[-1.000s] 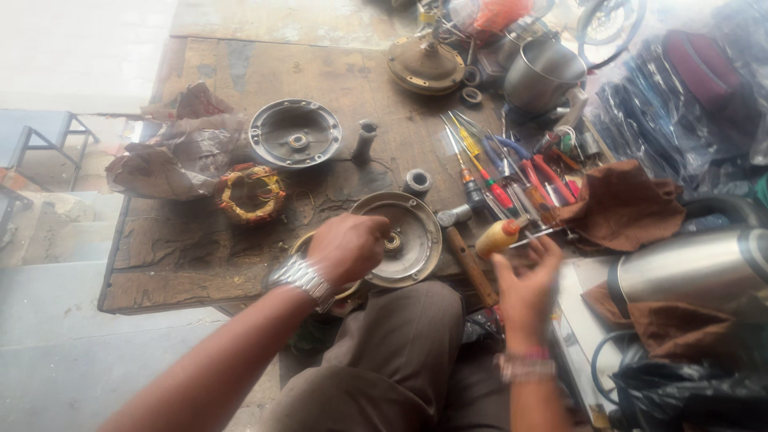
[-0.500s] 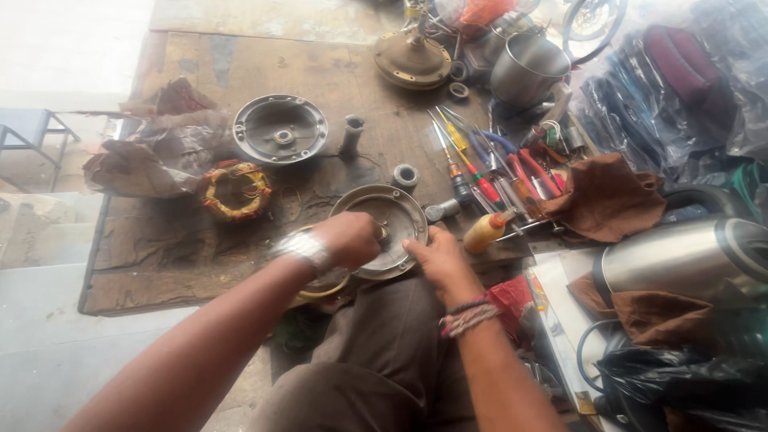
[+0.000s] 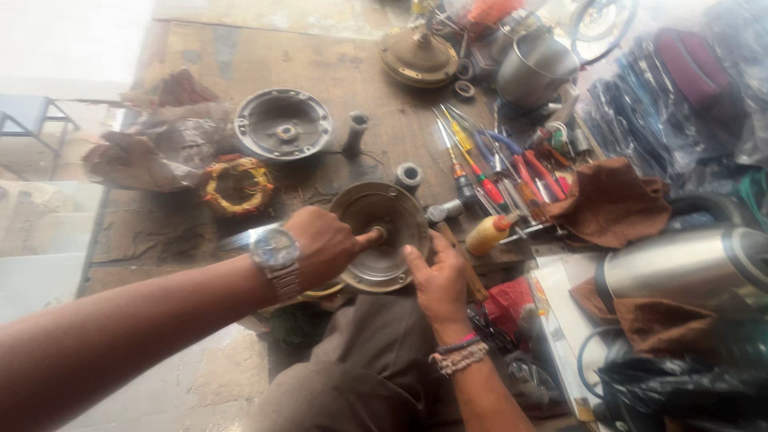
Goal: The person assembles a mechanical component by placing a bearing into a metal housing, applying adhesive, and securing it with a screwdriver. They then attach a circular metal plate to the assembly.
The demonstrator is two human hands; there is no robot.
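Note:
A round metal motor cover lies on the worn board in front of my knee. My left hand, with a steel watch on the wrist, rests over its left side, and one finger presses on the hub at its centre. My right hand grips the cover's lower right rim with the thumb on the plate. A yellow screwdriver handle lies just right of the cover, apart from both hands.
A second round cover and a copper winding ring lie to the left. Small metal sleeves stand behind. Screwdrivers and pliers are spread to the right, beside a brown cloth and a steel flask.
My right hand has come down from beside the screwdriver onto the cover's right rim. My left hand has stayed on the cover and now presses a finger on the hub.

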